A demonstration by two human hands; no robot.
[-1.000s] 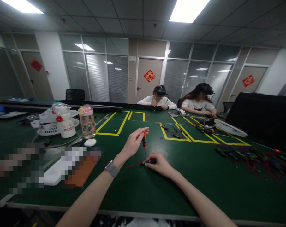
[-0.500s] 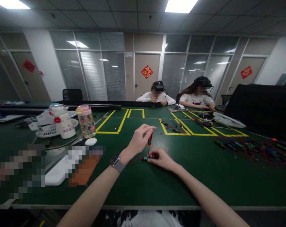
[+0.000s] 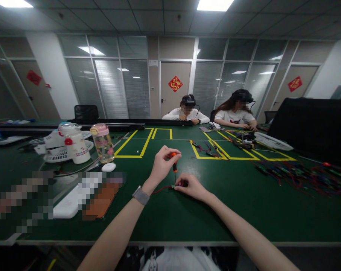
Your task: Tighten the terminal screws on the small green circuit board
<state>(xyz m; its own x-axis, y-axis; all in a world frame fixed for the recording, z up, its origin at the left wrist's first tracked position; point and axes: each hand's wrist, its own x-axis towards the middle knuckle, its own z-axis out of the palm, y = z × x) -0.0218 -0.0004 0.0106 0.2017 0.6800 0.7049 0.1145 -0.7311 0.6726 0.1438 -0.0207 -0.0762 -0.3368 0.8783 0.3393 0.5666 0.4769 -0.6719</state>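
Note:
My left hand (image 3: pixel 164 162) is closed on the orange and black handle of a screwdriver (image 3: pixel 175 166). The tool stands nearly upright, its thin shaft pointing down to a small green terminal connector (image 3: pixel 172 187) on the table. Whether the tip sits in a screw is too small to tell. The fingers of my right hand (image 3: pixel 191 186) pinch the connector from the right and hide part of it. A red wire (image 3: pixel 161 189) runs from the connector toward my left wrist, which wears a watch with a grey band (image 3: pixel 141 195).
Wired connectors lie in a heap (image 3: pixel 294 175) at the right and inside yellow tape (image 3: pixel 211 159). A pink-lidded bottle (image 3: pixel 102 145), a white jug (image 3: pixel 77 146), an earbud case (image 3: pixel 108 167) and an orange phone-shaped item (image 3: pixel 102 199) lie left. Two people sit across the green table (image 3: pixel 215 226).
My left fingers have shifted on the screwdriver handle, showing more of its orange top. The tool leans slightly more to the left. My right hand stays at the connector.

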